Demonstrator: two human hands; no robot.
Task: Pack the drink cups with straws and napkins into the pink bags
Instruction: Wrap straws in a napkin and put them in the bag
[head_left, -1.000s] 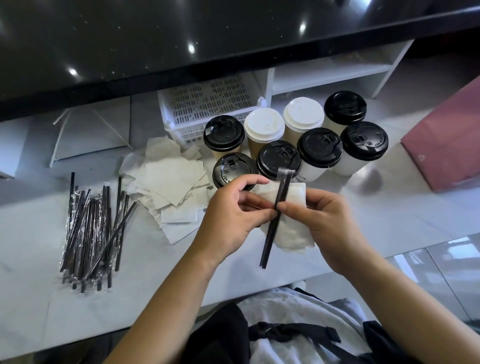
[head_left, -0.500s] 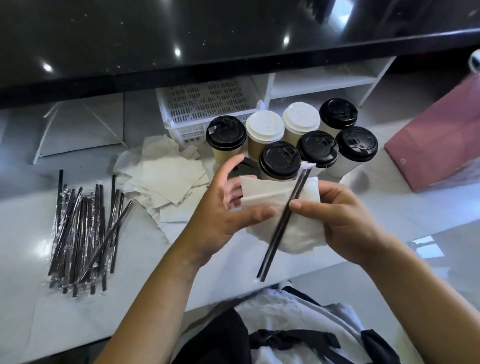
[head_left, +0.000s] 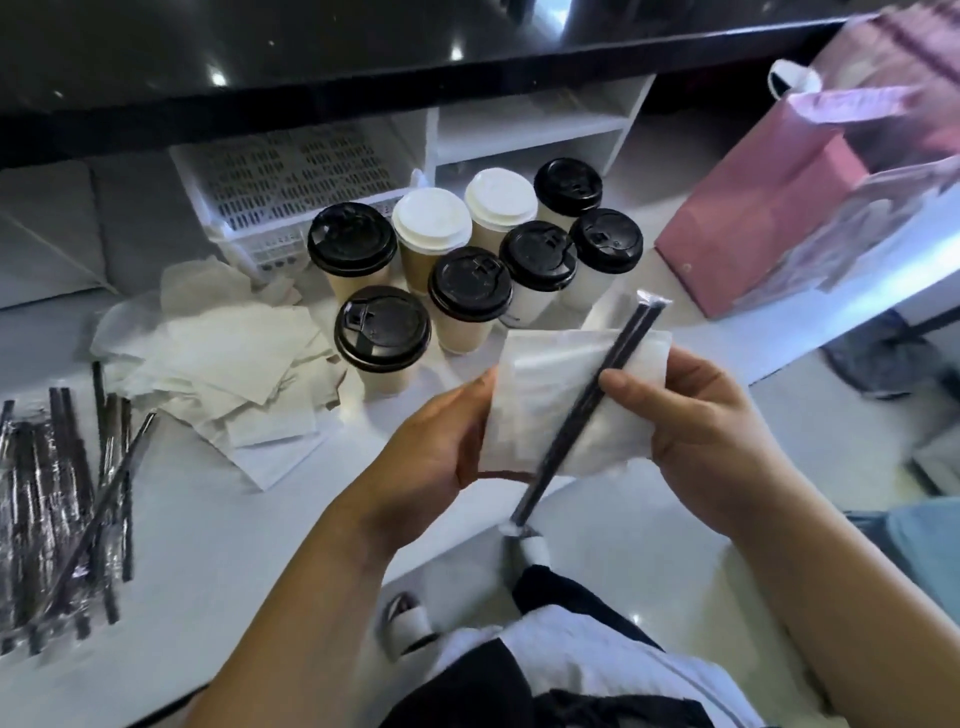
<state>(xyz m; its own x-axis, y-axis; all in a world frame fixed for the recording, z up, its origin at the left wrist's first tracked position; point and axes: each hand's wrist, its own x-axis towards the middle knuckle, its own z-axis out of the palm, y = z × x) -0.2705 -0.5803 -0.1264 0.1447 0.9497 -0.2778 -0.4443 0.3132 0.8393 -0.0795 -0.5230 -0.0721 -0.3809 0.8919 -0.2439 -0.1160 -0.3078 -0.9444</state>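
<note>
Drink cups (head_left: 467, 260), 8 of them with black or white lids, stand clustered on the counter (head_left: 519, 525) just beyond the grip, none yet bagged. In the grip itself is the bundle that goes with them: a white napkin (head_left: 540, 395) held flat between both hands, with what looks like 2 wrapped straws (head_left: 587, 400) laid slantwise across its right side.

The left hand (head_left: 431, 447) holds the napkin's left edge, its fingers curled in behind the paper. The right hand (head_left: 696, 415) pinches the straws against the napkin with its thumb on top and the fingers underneath, so straws and napkin are clamped together. The straws' upper ends stick out past the napkin toward the cups, and the lower ends hang below it toward the person.

The pink bag (head_left: 769, 208) stands up and to the right of the grip, beyond the right hand, its mouth blurred. The loose napkin pile (head_left: 234, 374) and the spare straws (head_left: 62, 493) lie to the left of the left hand.

The step in hand seems to be assembling 1 napkin-and-straw set. Next, the set likely has to travel right into the bag, which calls for the right hand's pinch holding firm so the straws do not slide out, and for 1 hand freeing up to open the bag or lift a cup.
</note>
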